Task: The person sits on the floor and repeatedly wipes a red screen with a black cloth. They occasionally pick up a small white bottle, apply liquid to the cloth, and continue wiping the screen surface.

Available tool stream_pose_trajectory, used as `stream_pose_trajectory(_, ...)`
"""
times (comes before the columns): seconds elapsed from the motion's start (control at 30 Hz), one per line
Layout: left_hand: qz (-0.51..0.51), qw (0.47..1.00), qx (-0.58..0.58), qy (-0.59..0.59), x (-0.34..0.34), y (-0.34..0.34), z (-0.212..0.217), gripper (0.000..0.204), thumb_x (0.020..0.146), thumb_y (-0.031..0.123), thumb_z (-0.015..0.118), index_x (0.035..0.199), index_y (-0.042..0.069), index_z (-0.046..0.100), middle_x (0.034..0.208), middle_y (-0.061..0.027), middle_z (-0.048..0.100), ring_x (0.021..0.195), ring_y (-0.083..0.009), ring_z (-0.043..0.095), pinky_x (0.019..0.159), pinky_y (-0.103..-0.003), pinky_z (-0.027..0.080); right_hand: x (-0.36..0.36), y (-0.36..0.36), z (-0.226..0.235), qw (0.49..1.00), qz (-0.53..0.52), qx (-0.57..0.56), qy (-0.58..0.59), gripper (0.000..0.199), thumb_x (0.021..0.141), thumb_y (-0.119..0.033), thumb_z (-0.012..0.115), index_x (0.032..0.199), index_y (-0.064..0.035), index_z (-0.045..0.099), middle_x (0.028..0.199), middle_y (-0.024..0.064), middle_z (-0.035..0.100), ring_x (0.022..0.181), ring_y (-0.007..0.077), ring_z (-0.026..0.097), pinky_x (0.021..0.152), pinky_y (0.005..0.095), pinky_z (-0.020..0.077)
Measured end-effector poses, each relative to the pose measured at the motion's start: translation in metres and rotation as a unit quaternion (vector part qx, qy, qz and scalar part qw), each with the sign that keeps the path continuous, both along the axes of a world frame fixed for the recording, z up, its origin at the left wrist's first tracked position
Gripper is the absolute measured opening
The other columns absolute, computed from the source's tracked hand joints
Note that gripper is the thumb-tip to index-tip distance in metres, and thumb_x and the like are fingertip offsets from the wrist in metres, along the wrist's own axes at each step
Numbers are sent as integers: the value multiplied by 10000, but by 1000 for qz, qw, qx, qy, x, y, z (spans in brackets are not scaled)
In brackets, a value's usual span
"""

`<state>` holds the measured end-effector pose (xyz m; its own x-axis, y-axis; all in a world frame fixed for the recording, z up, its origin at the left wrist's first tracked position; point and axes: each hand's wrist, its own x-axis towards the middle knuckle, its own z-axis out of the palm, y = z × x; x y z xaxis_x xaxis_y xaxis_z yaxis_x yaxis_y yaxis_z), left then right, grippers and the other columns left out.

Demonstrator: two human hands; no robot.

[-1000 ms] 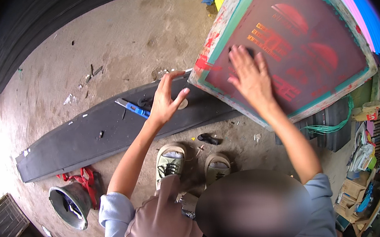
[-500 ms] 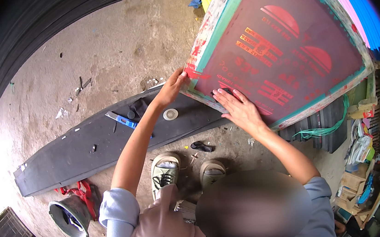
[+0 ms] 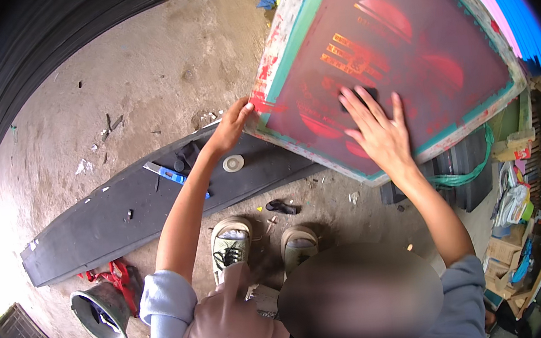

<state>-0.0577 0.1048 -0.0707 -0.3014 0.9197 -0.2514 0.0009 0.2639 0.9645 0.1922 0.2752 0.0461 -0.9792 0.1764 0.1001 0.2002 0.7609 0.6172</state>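
Clock refs from view centre. Dark sheets (image 3: 41,61) were stacked at 10 o'clock. A grey bucket (image 3: 86,314) with red straps (image 3: 122,283) was tipped at 8. A long black panel (image 3: 92,227) was laid on the floor (image 3: 148,69) toward 9; a blue cutter knife (image 3: 171,174) and a pale round disc (image 3: 233,163) were set on it, disc nearer centre. At 11, the near-left corner of a framed printing screen (image 3: 398,63) was gripped by the left hand (image 3: 232,125), fingers closed on the edge, thumb on top. Shoes (image 3: 230,252) were seen at 6 to 7. The screen was tilted at 2 o'clock, mesh bordered in teal and marked with red and orange patterns. The right hand (image 3: 379,132) was placed over the mesh's 6 o'clock side, palm down, fingers extended and spread, with a small black pad (image 3: 370,96) partly covered by them; whether it was pinched could not be told. Dark blocks (image 3: 472,159) with green string (image 3: 463,179) were stacked at 3; blue sheets (image 3: 521,17) were stood at 2.
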Motion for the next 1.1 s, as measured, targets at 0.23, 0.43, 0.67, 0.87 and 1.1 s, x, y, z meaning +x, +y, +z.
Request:
stream_pose_trajectory(0.23,-1,1000,1,-2,7,12,-5,555,994,409,283,1392,22,281,1374,-167,388,1302,-256,326,1073,-360,248,-31,-3,-10,1000,-9,-12,5,685,841,-441,513,1435,-200,270,1510,-64,184,1389,96,153,1135,471,72)
stream_pose_trajectory(0.43,-24,994,16,109,1,-4,-5,560,993,409,278,1381,5,286,1385,-198,356,1314,-265,308,1066,-355,257,0,-7,-3,999,-31,-29,11,683,810,-439,552,1414,-216,324,1499,-81,214,1381,86,177,1107,555,106)
stream_pose_trajectory(0.67,47,995,47,69,5,7,-17,514,990,417,299,1243,-13,420,1162,-191,485,1135,-271,461,981,-351,342,-57,-19,-18,997,-17,-43,62,664,837,-443,520,1420,-208,308,1504,-84,195,1385,100,171,1120,512,117)
stream_pose_trajectory(0.87,-8,1000,11,21,-2,4,-10,545,987,419,303,1339,4,342,1323,-185,425,1258,-260,376,1048,-358,282,11,-36,-74,996,-39,51,-67,727,880,-566,364,1463,-178,170,1534,11,96,1417,198,22,1127,481,5)
stream_pose_trajectory(1.1,33,998,40,34,2,-2,-19,455,997,359,322,1257,-5,408,1146,-128,504,1106,-194,454,982,-318,326,22,-27,-78,999,-28,13,-21,704,882,-545,396,1463,-221,164,1533,-49,93,1414,157,44,1098,558,-6)
